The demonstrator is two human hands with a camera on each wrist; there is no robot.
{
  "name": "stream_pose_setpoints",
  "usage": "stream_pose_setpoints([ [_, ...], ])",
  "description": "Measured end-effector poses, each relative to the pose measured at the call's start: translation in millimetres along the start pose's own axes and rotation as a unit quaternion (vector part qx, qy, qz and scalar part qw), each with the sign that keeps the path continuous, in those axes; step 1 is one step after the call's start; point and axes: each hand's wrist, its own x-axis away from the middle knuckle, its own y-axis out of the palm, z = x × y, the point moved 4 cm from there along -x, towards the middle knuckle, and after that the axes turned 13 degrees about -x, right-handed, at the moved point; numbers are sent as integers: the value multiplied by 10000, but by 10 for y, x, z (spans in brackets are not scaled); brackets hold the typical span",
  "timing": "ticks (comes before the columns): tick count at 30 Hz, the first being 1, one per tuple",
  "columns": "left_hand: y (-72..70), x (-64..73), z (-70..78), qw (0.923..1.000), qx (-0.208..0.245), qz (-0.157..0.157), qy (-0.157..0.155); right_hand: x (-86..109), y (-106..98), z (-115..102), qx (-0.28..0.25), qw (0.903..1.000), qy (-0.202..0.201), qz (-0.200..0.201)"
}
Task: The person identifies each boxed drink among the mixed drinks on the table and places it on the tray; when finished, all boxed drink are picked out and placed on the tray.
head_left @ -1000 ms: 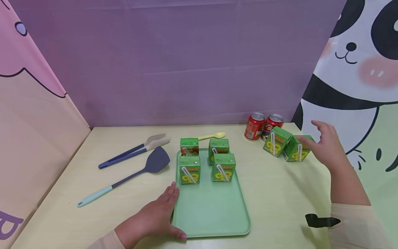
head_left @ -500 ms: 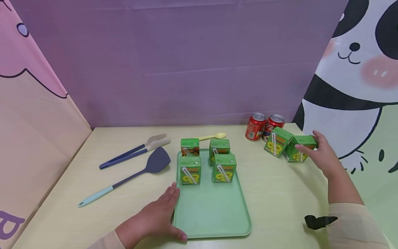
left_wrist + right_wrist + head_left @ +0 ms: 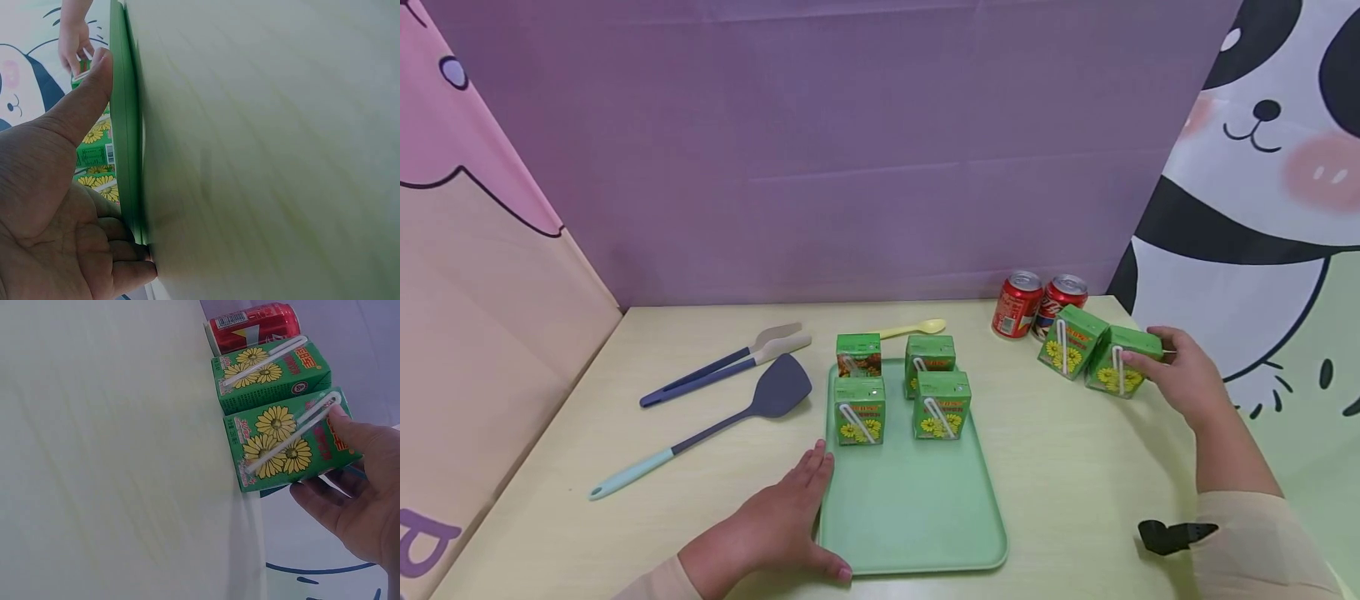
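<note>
My right hand [image 3: 1183, 375] grips a green juice box [image 3: 1122, 360] by its right side, thumb on the front with the straw and fingers behind. In the right wrist view, this juice box [image 3: 284, 445] shows yellow flowers and stands beside a second juice box [image 3: 1072, 342]. My left hand [image 3: 775, 521] lies along the left edge of a light green tray [image 3: 910, 517], fingers straight and thumb at its near corner. The left wrist view has the left hand [image 3: 56, 187] against the tray's rim [image 3: 128, 125]. Several juice boxes [image 3: 942, 406] stand upright in the tray's far half.
Two red cans [image 3: 1017, 306] stand at the back right behind the juice boxes. On the left lie a spatula [image 3: 778, 387] with a pale blue handle and a pair of tongs [image 3: 715, 372]. A yellow spoon [image 3: 917, 327] lies behind the tray.
My right hand has come down onto the rightmost juice box and closed on it. That box has turned slightly. The left hand and the tray have stayed put.
</note>
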Motion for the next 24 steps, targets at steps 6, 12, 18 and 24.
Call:
stream_pose_setpoints([
  [6, -1, -2, 0, 10000, -12, -4, -2, 40, -16, -30, 188, 9998, 41, 111],
  [12, 7, -7, -6, 10000, -15, -18, -11, 122, 10, -104, 390, 9992, 102, 43],
  [18, 1, 2, 7, 10000, -31, 1, 19, 237, 69, -330, 518, 9987, -30, -11],
  [24, -4, 12, 9, 10000, -65, 55, 43, 376, 74, -649, 754, 9971, -69, -55],
])
